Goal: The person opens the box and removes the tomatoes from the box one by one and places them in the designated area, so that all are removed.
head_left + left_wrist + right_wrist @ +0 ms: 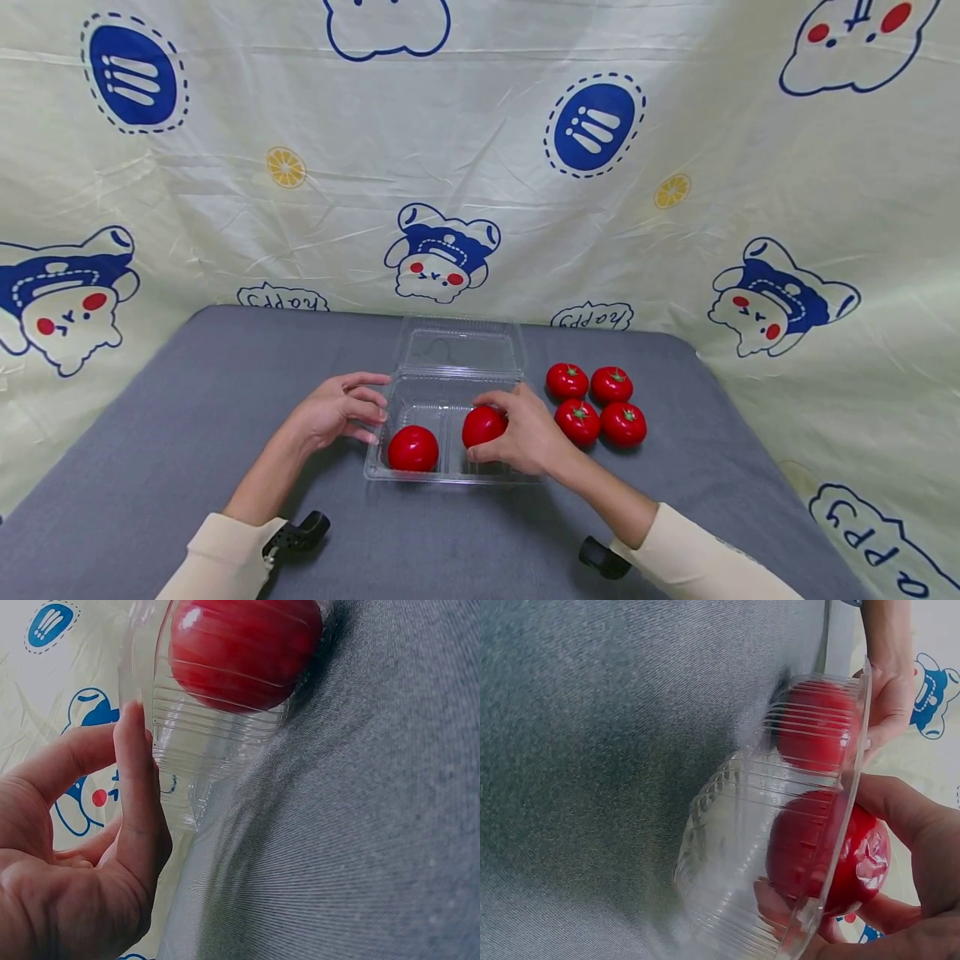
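Observation:
A clear plastic clamshell box (457,478) lies on the table with its lid (459,343) folded back. In its front left part sits a red tomato (413,450). My right hand (528,429) holds a second tomato (482,426) between thumb and fingers inside the box's right half. The right wrist view shows the gripped tomato (859,862) partly above the rim, fingertips reaching down inside the wall. At the box's left edge, my left hand (341,412) touches the rim with loosely extended fingers (136,780), holding nothing.
Several tomatoes with green stems (577,422) stand grouped just right of the box, beside my right hand. A grey cloth (187,458) covers the table. Behind it hangs a pale printed curtain (487,192).

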